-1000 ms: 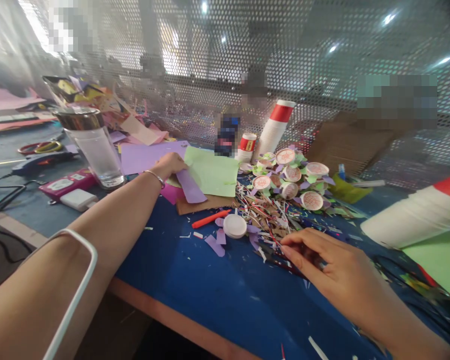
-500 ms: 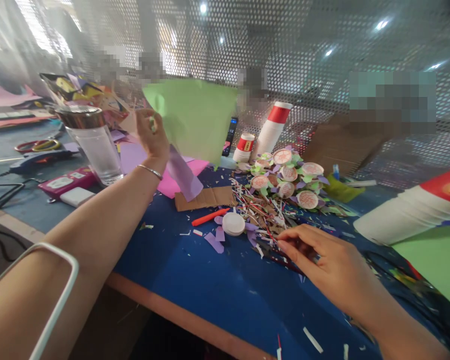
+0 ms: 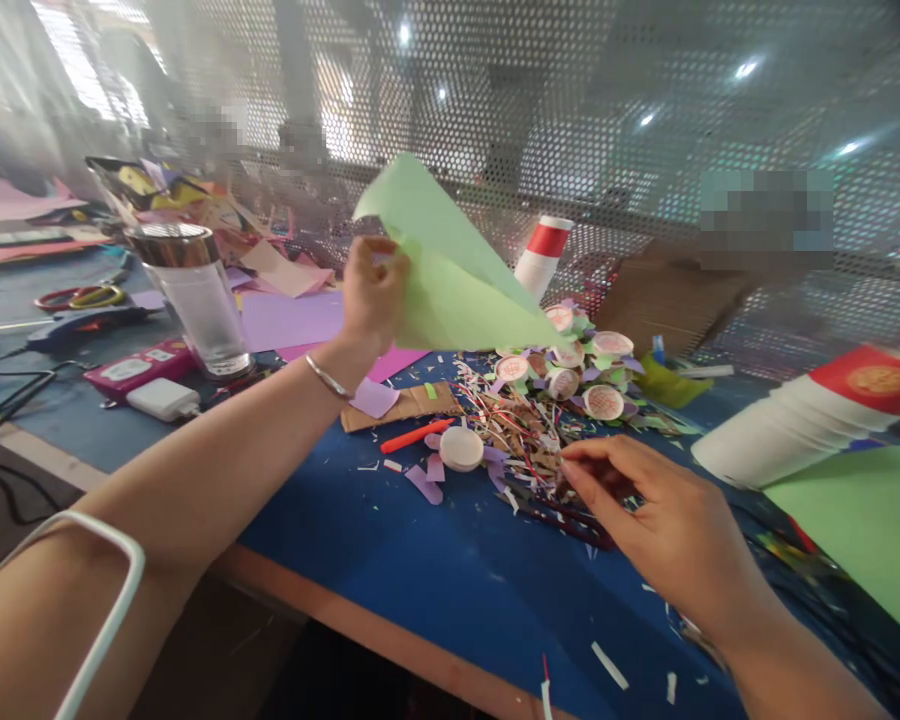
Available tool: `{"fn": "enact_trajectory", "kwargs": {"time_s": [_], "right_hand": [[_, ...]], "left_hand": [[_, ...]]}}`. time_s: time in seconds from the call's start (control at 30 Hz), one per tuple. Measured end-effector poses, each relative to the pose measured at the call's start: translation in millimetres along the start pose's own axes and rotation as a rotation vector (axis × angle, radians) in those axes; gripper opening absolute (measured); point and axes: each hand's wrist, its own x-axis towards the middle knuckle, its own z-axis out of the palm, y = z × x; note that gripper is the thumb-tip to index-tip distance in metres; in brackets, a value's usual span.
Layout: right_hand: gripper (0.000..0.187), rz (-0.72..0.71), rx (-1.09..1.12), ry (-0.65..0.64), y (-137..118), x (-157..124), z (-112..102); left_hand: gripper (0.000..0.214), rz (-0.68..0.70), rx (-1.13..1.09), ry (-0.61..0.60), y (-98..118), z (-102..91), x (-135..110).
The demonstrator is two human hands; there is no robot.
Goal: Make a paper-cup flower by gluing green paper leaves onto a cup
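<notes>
My left hand (image 3: 373, 290) is closed on a sheet of light green paper (image 3: 450, 250), held up above the table with its upper part folded over. A silver bracelet circles that wrist. My right hand (image 3: 645, 520) hovers beside a heap of paper scraps and thin strips (image 3: 517, 430). Its thumb and index fingertip come together; whether anything lies between them I cannot make out. Dark red scissors-like handles (image 3: 570, 520) lie partly under this hand. Left of the heap, a white round disc (image 3: 461, 449) sits among purple paper petals (image 3: 425, 484).
An orange-red pen (image 3: 416, 436) lies against a cardboard strip (image 3: 397, 408). Paper flowers (image 3: 604, 402) cluster behind the scraps. Stacked paper cups (image 3: 810, 410) lean at right. A glass bottle (image 3: 202, 310), a pink box (image 3: 139, 372) and purple paper (image 3: 292, 318) are at left.
My left hand has moved right with the green sheet, which now tilts and folds over, covering the short cup stack and phone. The right hand has barely moved.
</notes>
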Motion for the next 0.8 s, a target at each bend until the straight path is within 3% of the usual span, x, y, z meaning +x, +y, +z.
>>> {"fn": "enact_trajectory", "kwargs": {"time_s": [0.03,0.13,0.3,0.53,0.7,0.8], "right_hand": [[0.010,0.002,-0.013,0.043,1,0,-1],[0.016,0.019,-0.054,0.161,1,-1,-4],[0.033,0.069,-0.076,0.281,-2,-2,-7],[0.044,0.020,-0.161,0.373,-18,-2,-18],[0.014,-0.158,-0.344,0.276,-32,-17,-27],[0.013,-0.196,-0.404,0.211,-35,-45,-24]], "left_hand": [[0.020,-0.092,0.001,-0.087,-2,9.1,-14],[0.021,-0.194,0.005,-0.223,3,28.2,-49],[0.021,-0.221,0.030,-0.321,29,32.7,-69],[0.016,-0.220,0.126,-0.441,64,5.0,-86],[0.016,-0.172,0.286,-0.528,76,-25.7,-103],[0.018,-0.091,0.402,-0.637,84,-43.9,-118]]}}
